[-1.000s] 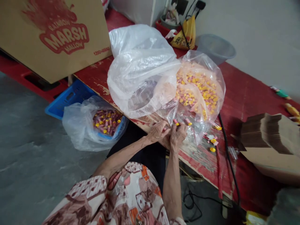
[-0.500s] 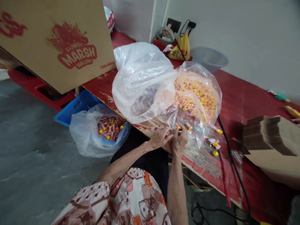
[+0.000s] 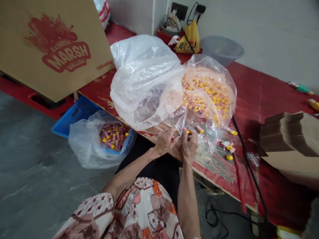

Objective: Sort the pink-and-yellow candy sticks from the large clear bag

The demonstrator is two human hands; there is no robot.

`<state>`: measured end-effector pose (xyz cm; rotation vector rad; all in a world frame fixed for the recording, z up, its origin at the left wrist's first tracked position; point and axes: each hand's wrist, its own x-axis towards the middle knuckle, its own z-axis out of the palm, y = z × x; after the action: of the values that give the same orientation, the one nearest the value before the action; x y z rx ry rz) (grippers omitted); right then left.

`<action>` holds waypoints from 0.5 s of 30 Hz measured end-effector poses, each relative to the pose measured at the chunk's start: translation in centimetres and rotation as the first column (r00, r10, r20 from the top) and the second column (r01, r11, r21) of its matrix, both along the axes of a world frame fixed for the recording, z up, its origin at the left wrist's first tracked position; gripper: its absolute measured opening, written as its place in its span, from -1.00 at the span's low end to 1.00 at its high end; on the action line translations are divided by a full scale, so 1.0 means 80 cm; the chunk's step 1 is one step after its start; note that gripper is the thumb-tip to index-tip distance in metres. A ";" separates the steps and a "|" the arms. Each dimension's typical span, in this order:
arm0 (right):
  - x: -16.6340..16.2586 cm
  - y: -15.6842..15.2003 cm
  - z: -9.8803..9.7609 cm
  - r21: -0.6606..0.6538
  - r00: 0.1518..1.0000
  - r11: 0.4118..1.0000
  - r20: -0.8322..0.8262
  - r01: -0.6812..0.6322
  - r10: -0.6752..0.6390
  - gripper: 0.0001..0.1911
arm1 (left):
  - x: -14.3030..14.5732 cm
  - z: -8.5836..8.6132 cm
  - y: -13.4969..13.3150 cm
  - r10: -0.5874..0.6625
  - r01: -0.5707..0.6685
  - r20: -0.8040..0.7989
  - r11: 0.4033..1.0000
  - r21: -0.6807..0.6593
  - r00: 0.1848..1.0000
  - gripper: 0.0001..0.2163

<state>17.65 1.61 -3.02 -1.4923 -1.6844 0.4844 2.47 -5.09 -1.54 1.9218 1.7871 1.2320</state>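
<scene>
At the table's front edge, my left hand [image 3: 164,142] has its fingertips pinched on a small pink piece [image 3: 173,137]. Just to its right, my right hand [image 3: 189,146] has curled fingers at the edge of the clear plastic bag [image 3: 211,141]; what they hold, if anything, is hidden. Beyond the right fingertips lies a small pink tube with a yellow end [image 3: 199,128]. Many similar pink and yellow pieces [image 3: 206,96] fill the clear bag behind. A large whitish plastic bag [image 3: 147,76] bulges beside it on the left.
Below the table edge, a bag-lined blue basket [image 3: 74,116] contains more pieces [image 3: 114,136]. A large cardboard box [image 3: 82,39] stands left. Loose scraps [image 3: 228,146], a black cable [image 3: 245,156] and stacked cardboard [image 3: 286,139] lie right. A translucent basin [image 3: 221,49] is at the back.
My hands are slightly farther apart, the left having shifted left. The small pink piece in the left fingers shows more clearly. The camera view has shifted a little.
</scene>
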 end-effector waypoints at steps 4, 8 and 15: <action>0.000 -0.002 0.003 -0.012 1.000 1.000 0.012 -0.010 0.010 -0.35 | -0.005 -0.010 0.004 -0.034 0.033 -0.015 0.998 -0.059 0.999 -0.83; -0.001 -0.004 0.007 0.055 0.997 0.995 -0.021 0.080 -0.079 -0.37 | -0.015 -0.009 0.004 0.009 -0.006 0.124 1.000 -0.025 0.992 -0.81; -0.007 -0.002 0.004 0.055 0.999 0.998 0.031 -0.029 0.028 -0.41 | -0.060 -0.007 0.010 0.284 -0.293 0.239 0.956 0.003 0.929 -0.73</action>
<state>17.12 1.42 -2.73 -1.4436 -1.7311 0.4284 -2.37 -4.27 -2.09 1.4881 1.9753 1.5280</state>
